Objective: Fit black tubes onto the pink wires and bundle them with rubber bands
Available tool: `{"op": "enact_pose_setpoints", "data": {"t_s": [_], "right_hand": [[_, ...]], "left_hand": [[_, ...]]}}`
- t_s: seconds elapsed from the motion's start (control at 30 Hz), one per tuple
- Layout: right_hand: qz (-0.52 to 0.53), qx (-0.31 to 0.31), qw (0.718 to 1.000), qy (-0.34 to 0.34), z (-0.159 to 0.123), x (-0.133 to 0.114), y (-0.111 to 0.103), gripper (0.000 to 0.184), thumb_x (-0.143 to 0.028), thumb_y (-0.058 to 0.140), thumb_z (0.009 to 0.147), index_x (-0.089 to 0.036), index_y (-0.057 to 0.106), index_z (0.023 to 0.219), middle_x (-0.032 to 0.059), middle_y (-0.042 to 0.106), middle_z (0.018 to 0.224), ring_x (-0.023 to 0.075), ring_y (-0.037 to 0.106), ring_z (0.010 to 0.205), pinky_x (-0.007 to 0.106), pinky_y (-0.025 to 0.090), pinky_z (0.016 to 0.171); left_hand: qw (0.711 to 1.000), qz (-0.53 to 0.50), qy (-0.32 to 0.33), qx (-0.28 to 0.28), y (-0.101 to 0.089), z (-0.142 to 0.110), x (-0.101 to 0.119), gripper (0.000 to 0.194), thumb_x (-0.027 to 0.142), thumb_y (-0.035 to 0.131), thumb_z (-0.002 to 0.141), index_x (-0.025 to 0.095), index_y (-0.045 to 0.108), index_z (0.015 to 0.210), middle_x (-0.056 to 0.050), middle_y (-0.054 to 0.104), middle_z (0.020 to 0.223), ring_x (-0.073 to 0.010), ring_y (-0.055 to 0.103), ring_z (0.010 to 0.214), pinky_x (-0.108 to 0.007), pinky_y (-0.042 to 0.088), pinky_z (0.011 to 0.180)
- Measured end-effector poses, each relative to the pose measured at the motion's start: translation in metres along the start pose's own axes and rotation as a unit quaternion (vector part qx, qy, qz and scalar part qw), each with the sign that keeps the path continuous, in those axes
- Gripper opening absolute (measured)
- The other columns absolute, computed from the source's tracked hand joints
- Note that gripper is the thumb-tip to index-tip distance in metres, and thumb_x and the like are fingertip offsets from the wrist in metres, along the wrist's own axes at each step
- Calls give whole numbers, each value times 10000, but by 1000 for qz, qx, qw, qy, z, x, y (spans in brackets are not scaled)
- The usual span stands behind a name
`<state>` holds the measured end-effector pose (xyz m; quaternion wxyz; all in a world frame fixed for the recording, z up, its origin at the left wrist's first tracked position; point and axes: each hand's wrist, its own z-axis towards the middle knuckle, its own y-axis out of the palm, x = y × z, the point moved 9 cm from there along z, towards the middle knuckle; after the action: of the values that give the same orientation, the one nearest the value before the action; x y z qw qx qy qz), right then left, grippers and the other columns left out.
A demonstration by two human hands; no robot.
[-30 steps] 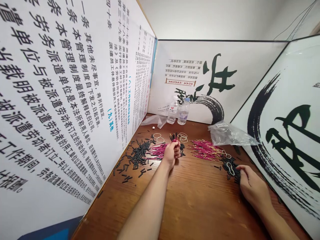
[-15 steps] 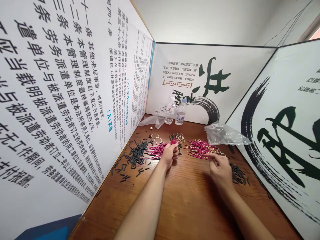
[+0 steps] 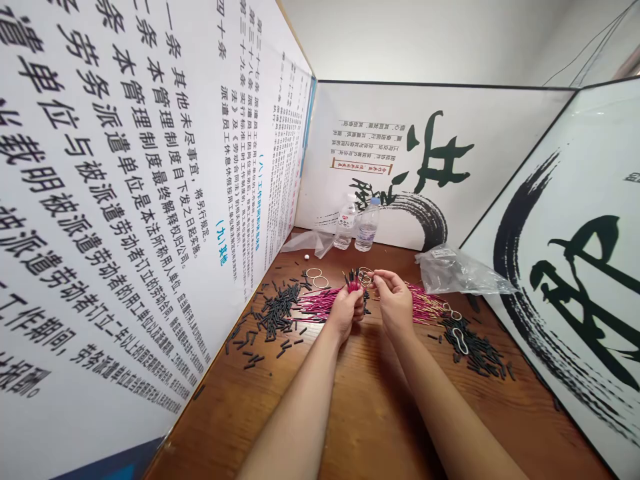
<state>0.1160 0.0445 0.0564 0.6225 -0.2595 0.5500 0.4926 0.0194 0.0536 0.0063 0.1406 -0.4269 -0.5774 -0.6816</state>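
My left hand is closed round an upright bundle of thin magenta sticks with dark tips poking out on top. Just to its right, my right hand pinches thumb and forefinger together near those tips; what sits in the pinch is too small to make out. Behind my left hand lie magenta sticks, beside a heap of short black tubes. Partly hidden by my right hand is another pile of magenta sticks with pale ends. A second heap of black tubes lies farther right.
Rubber bands lie near the left sticks, and a pale looped band rests on the right tubes. Two water bottles and clear plastic bags stand or lie at the back. Printed panels enclose the wooden table.
My right hand has moved left and away from me, from the right-hand stick pile to beside the bundle. My left hand keeps its grip. The camera view has shifted slightly.
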Motion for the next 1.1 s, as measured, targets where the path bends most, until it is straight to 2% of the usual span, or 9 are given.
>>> {"op": "enact_pose_setpoints", "data": {"t_s": [0.27, 0.77, 0.9, 1.0, 1.1], "right_hand": [[15, -6, 1000, -4, -2, 1, -1, 229, -355, 687, 724, -185, 622, 862, 45, 699, 915, 105, 566, 641, 261, 474, 651], [-10, -16, 1000, 1, -2, 5, -1, 254, -390, 668, 727, -190, 594, 865, 53, 699, 904, 121, 588, 602, 265, 475, 586], [-6, -29, 1000, 11, -6, 12, 5, 294, -403, 679, 723, -193, 564, 892, 51, 710, 876, 118, 580, 552, 263, 469, 540], [-8, -28, 1000, 11, -9, 17, 8, 323, -397, 689, 726, -200, 538, 934, 61, 714, 892, 155, 637, 665, 276, 494, 592], [-21, -33, 999, -9, -11, 16, 10, 328, -389, 690, 738, -201, 535, 957, 71, 706, 902, 199, 665, 837, 308, 518, 696]], "left_hand": [[1000, 1, 3, -5, 1, 0, 0, 339, 360, 664, 696, 197, 384, 793, 123, 201, 514, -20, 112, 391, -183, 63, 389], [1000, -11, 2, -6, 1, 1, -1, 354, 369, 688, 672, 189, 404, 783, 122, 199, 516, -14, 112, 391, -178, 61, 391], [1000, -13, 1, 3, -2, 2, -2, 355, 372, 688, 662, 175, 425, 795, 106, 306, 533, -6, 152, 386, -174, 74, 392], [1000, -22, 7, 5, -3, 3, -2, 353, 366, 685, 663, 173, 429, 810, 94, 366, 548, -4, 173, 381, -172, 80, 392], [999, -28, 9, 14, -5, 2, -1, 347, 360, 685, 665, 177, 424, 801, 101, 341, 527, -9, 179, 376, -171, 91, 390]]}}
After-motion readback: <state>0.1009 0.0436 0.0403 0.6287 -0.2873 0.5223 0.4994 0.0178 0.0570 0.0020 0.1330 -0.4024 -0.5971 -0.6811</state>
